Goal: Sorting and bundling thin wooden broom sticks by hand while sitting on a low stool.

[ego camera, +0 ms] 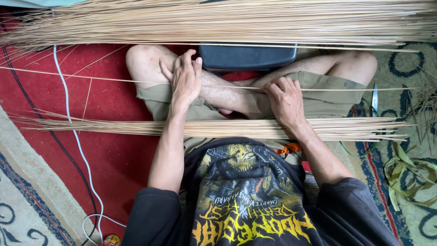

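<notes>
I sit cross-legged on a carpet. One long thin stick [346,89] runs sideways over my knees, and both hands grip it. My left hand [184,81] holds it above my left shin, fingers curled. My right hand [285,101] holds it over my right thigh, fingers lying flat on my shorts. A loose bundle of the same pale sticks [114,126] lies across my lap just below both wrists. A much bigger heap of sticks [227,20] stretches across the top of the view beyond my knees.
A dark padded block [248,56] sits between my knees under the big heap. A knife [374,98] lies on the patterned carpet at right, with green leaf strips [405,175] nearer me. White [68,114] and black cables cross the red carpet at left, beside a small can [111,240].
</notes>
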